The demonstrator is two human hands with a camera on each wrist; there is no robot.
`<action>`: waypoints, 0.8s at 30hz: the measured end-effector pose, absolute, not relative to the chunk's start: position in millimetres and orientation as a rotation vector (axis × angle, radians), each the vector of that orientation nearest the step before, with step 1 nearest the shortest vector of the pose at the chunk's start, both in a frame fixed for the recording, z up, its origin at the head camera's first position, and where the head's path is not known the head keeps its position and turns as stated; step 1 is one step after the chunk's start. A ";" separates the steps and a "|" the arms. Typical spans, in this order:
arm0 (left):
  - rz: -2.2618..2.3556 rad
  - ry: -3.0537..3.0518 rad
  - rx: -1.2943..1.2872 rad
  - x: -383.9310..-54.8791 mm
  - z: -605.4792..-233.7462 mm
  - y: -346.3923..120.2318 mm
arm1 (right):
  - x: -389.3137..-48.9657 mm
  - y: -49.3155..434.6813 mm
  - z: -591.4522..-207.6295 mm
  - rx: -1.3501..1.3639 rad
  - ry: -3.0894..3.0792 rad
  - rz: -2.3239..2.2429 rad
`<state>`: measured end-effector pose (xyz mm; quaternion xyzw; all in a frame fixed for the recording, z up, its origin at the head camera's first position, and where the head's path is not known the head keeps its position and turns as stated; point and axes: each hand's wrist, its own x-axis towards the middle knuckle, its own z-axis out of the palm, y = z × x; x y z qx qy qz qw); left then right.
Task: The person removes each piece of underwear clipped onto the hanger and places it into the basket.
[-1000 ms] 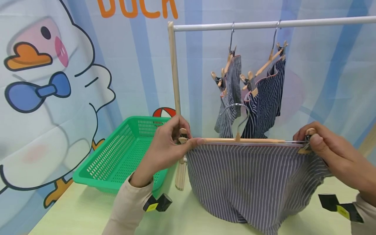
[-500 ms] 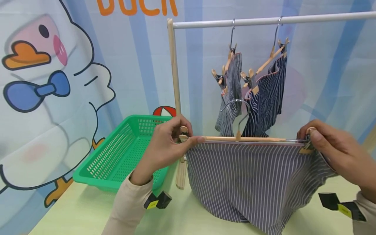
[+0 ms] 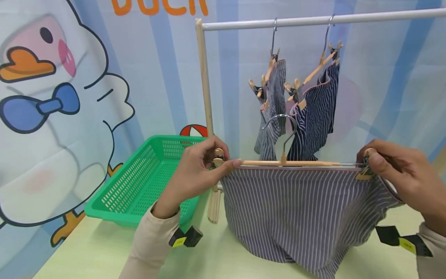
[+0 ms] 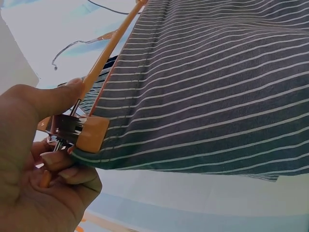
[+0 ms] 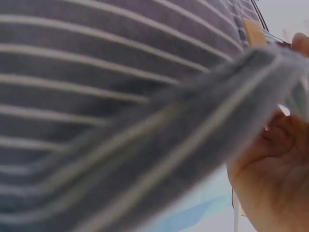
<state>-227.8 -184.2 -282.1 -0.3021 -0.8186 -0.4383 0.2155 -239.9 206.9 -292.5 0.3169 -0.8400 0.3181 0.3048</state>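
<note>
Gripping hanger (image 3: pixel 303 163), 2 ends: left hand (image 3: pixel 196 170), right hand (image 3: pixel 407 176) | striped garment (image 3: pixel 292 213) clipped | "DUCK" lettering (image 3: pixel 150 11) cropped

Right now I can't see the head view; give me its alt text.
Left hand and right hand hold the ends of a clip hanger bearing a gray striped garment. Behind, two striped garments hang from a white rail; a green basket sits left.

We count one left hand (image 3: pixel 193 174), one right hand (image 3: pixel 405 176) and two sleeves (image 3: pixel 150 242); three hangers (image 3: pixel 306 163), two of them on one rack (image 3: pixel 204 73); three striped garments (image 3: pixel 303 213), one per hanger; one basket (image 3: pixel 115 217), one table (image 3: pixel 207 261), one printed duck (image 3: pixel 42 174) and one printed bow tie (image 3: pixel 50 105).
</note>
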 end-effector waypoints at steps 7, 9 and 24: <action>-1.274 -2.250 -0.844 -227.3 -281.1 -185.8 | -239.6 205.1 -292.1 0.788 -2.177 0.928; -1.315 -2.248 -0.844 -227.9 -281.1 -186.2 | -239.1 204.7 -292.1 0.788 -2.166 0.930; -1.381 -2.289 -0.784 -232.0 -283.8 -184.7 | -239.5 201.2 -293.8 0.756 -2.175 0.960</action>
